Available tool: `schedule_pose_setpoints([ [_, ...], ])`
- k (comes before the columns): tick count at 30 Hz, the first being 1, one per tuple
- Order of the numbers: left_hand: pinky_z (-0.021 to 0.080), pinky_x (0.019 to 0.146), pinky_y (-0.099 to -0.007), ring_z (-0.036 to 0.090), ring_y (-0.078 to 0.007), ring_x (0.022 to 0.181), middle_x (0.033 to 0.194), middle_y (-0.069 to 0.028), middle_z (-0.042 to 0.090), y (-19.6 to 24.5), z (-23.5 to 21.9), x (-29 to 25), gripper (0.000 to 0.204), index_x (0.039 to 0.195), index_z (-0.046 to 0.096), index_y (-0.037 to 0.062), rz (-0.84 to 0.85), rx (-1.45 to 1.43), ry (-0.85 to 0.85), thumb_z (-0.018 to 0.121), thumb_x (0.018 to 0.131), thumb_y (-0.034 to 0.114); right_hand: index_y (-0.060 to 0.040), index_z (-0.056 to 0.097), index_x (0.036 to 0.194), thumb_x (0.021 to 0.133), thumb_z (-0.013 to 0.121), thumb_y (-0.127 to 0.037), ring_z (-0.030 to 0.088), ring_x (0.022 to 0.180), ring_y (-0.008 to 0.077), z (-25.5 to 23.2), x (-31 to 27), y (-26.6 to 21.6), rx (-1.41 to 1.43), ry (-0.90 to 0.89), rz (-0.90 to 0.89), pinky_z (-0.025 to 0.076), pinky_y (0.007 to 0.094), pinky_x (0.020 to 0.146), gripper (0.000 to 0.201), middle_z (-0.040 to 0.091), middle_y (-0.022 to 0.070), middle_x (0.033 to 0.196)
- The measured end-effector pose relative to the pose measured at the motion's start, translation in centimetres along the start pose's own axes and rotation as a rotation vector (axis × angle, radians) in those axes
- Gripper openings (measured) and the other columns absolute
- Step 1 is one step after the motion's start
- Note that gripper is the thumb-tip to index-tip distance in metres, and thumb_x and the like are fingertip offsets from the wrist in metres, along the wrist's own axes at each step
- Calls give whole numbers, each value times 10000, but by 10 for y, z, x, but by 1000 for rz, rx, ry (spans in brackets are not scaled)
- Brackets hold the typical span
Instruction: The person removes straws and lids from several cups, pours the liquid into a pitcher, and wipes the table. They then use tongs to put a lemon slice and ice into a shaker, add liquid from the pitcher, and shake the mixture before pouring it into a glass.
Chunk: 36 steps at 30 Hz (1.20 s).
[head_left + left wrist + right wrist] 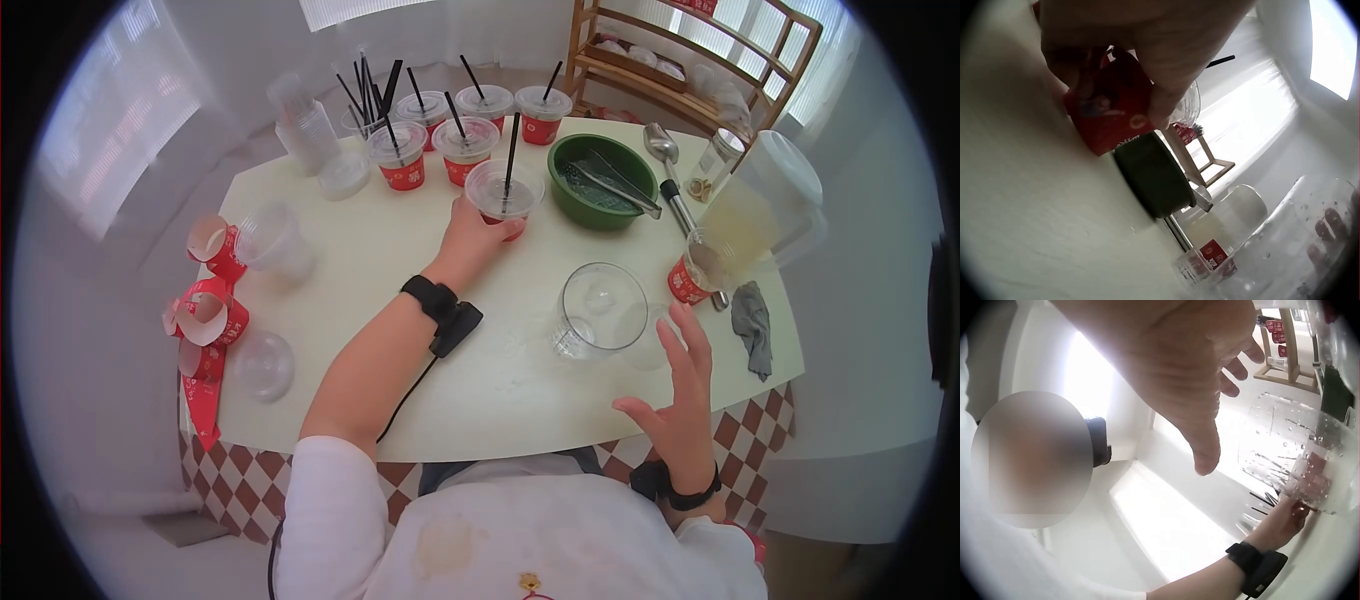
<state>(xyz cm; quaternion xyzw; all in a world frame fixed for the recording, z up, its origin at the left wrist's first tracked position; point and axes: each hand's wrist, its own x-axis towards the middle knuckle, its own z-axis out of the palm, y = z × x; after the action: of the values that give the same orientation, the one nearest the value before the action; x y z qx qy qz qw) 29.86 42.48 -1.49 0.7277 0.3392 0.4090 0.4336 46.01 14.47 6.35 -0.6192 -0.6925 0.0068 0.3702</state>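
Note:
In the head view the left hand [474, 240] grips a lidded cup [505, 190] with a black straw, near the other lidded cups. The left wrist view has this hand [1141, 44] curled round the cup's red sleeve [1113, 106], low at the table surface. The right hand [684, 385] is raised with fingers spread and holds nothing; a clear glass jar [600, 310] stands to its left. From the right wrist view, the right hand [1191, 369] has its thumb apart, and the wet jar [1297, 450] is beyond it.
A green bowl [602, 182] with tongs stands at the back, beside a long spoon [660, 145]. To the right are a pitcher [780, 190], an open red cup [690, 278] and a grey cloth [752, 330]. Red sleeves [215, 310] and clear cups [272, 238] lie left.

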Motion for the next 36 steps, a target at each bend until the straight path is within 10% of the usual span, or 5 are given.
schedule_pose_setpoints([
  [8,395,915,-368,464,-297,1065,1180,-254,451,-19,42,34,645,1178,382,-38,-242,287,295,716,714,261,-43,466,1239,645,766,-316,393,1200,340,-31,-42,33,67,114,166,365,424,960,720,391,184,1323],
  [14,481,588,-266,576,-177,807,978,-145,541,-45,47,50,564,1186,334,-51,-278,10,282,671,782,153,-40,467,1240,643,765,-310,423,1172,336,-34,-48,44,63,149,207,396,411,937,719,405,186,1309],
  [26,435,821,-293,509,-187,1063,1210,-144,507,-38,44,50,507,1274,293,-43,-228,-49,75,541,868,134,-28,475,1228,683,736,-313,445,1155,326,-37,-45,44,77,154,245,396,396,936,668,429,180,1296],
  [31,410,910,-306,503,-202,1088,1213,-143,505,47,10,-31,413,1236,356,2,-398,-300,-28,518,879,130,-24,482,1221,705,719,-268,494,1097,278,-35,-45,58,145,199,260,425,357,885,617,475,157,1252],
  [36,388,923,-307,520,-160,1053,1122,-77,570,119,-74,-198,224,1084,526,21,-498,-298,-471,537,873,95,-28,541,1164,699,686,-80,561,803,183,-54,-14,66,213,81,266,438,263,658,490,560,120,1114],
])
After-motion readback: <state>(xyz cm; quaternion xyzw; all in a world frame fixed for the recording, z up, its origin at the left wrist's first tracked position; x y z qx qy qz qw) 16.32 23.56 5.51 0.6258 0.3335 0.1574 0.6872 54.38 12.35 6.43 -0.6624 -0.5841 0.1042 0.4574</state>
